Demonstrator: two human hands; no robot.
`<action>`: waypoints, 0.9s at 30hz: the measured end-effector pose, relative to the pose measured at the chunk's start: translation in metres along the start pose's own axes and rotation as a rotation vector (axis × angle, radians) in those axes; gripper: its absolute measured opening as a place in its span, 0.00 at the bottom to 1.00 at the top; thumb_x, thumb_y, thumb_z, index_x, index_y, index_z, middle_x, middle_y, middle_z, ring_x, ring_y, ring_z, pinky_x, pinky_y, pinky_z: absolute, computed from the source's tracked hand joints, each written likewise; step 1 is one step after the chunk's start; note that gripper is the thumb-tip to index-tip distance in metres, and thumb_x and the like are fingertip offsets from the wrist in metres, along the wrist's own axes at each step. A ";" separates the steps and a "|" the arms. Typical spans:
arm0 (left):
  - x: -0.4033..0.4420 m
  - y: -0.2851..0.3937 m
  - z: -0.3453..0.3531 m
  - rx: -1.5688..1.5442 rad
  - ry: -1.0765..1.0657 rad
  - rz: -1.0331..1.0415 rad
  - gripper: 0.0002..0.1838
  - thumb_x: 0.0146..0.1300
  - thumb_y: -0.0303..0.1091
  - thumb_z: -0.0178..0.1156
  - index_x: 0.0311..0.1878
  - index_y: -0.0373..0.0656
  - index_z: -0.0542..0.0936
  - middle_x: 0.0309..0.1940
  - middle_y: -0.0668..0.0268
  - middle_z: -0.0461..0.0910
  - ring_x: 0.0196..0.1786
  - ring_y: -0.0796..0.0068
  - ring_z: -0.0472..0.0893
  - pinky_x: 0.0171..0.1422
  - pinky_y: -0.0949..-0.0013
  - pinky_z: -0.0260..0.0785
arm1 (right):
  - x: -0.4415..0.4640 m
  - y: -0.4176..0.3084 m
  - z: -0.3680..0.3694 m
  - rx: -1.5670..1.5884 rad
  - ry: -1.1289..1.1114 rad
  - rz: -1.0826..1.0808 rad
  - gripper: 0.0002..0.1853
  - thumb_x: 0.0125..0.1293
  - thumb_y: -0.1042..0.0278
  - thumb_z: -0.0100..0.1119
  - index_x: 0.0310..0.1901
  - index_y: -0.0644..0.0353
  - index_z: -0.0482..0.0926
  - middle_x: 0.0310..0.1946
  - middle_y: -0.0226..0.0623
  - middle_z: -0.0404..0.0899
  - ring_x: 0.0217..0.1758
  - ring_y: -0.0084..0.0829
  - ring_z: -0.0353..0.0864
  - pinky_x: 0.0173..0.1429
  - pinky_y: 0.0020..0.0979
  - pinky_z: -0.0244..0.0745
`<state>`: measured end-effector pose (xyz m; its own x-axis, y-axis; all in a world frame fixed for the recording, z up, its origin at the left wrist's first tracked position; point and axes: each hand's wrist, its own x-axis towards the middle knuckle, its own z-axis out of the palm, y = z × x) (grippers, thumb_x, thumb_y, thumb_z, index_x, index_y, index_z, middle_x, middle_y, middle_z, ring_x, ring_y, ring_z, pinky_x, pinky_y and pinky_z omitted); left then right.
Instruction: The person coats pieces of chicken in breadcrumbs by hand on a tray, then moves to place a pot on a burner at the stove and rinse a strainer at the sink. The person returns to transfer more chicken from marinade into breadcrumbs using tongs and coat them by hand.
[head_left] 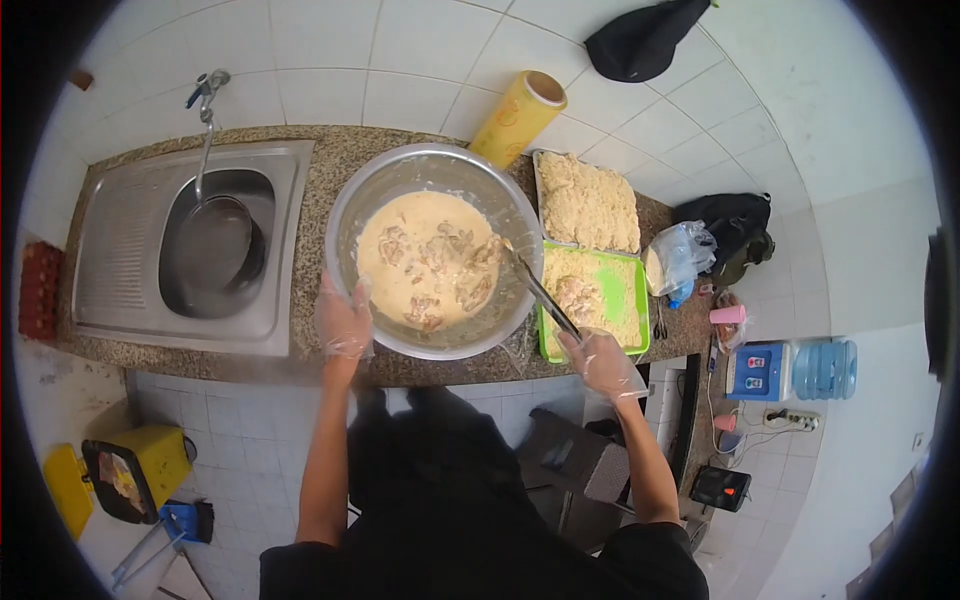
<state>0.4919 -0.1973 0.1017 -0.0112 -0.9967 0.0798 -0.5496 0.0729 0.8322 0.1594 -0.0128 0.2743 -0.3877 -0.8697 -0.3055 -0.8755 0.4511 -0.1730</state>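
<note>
White tiled wall (420, 45) backed a speckled granite worktop (322, 150), with a steel sink (112, 270) towards its left end. Mid-worktop stood a wide steel bowl (516, 215), part-filled with pale batter (398, 297). Right of it lay a metal tray (537, 190) heaped with coarse crumbs; nearer the person, a green tray (613, 285) held crumbs and a wet-looking clump. Left hand (343, 318), in clear plastic, was at the bowl's near-left rim, thumb inward; could not tell how firmly its fingers pressed. Right hand (603, 362), likewise gloved, had its fingers closed round long metal tongs (545, 297), whose far end reached over the bowl's right side to the meat pieces (450, 243). Those pieces sat half-sunk in batter. Judged soft, light and slippery: best taken mid-piece, gently. Bowl probably heavy when filled; rim the surest hold.
</note>
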 end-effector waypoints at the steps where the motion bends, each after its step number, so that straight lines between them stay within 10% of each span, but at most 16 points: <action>1: -0.001 0.011 -0.007 0.009 -0.004 -0.016 0.34 0.68 0.38 0.61 0.74 0.33 0.65 0.53 0.40 0.82 0.54 0.38 0.83 0.59 0.47 0.74 | -0.004 0.001 -0.006 0.051 -0.041 0.041 0.29 0.76 0.43 0.55 0.34 0.69 0.81 0.24 0.59 0.78 0.32 0.58 0.84 0.41 0.52 0.77; 9: 0.000 -0.007 0.008 -0.013 0.072 0.033 0.31 0.72 0.39 0.59 0.72 0.34 0.67 0.56 0.42 0.82 0.58 0.40 0.82 0.62 0.49 0.73 | -0.025 0.045 -0.062 0.281 -0.121 0.334 0.28 0.75 0.40 0.55 0.32 0.62 0.81 0.16 0.30 0.73 0.20 0.26 0.75 0.27 0.35 0.71; 16: 0.002 -0.005 0.002 -0.072 0.010 0.037 0.33 0.71 0.40 0.58 0.74 0.33 0.64 0.55 0.42 0.82 0.56 0.38 0.82 0.61 0.48 0.74 | -0.031 0.082 -0.089 0.194 0.029 0.383 0.28 0.73 0.40 0.59 0.31 0.61 0.81 0.15 0.28 0.73 0.15 0.22 0.73 0.22 0.31 0.67; 23: 0.000 -0.003 0.001 0.049 0.016 -0.014 0.24 0.70 0.36 0.59 0.66 0.38 0.72 0.53 0.47 0.85 0.55 0.44 0.84 0.59 0.51 0.75 | -0.009 0.141 -0.051 -0.272 0.219 0.180 0.27 0.72 0.44 0.60 0.35 0.69 0.81 0.34 0.66 0.81 0.43 0.66 0.81 0.46 0.55 0.75; 27: -0.001 -0.007 0.002 0.020 0.035 0.015 0.27 0.70 0.38 0.60 0.68 0.34 0.70 0.51 0.43 0.84 0.53 0.41 0.84 0.58 0.49 0.75 | -0.013 0.096 -0.059 -0.287 0.146 0.096 0.28 0.72 0.43 0.59 0.35 0.68 0.81 0.33 0.64 0.82 0.42 0.64 0.83 0.46 0.55 0.76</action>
<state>0.4940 -0.1970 0.0951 0.0093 -0.9937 0.1114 -0.5660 0.0866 0.8199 0.0635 0.0302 0.3166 -0.4914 -0.8549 -0.1664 -0.8704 0.4756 0.1274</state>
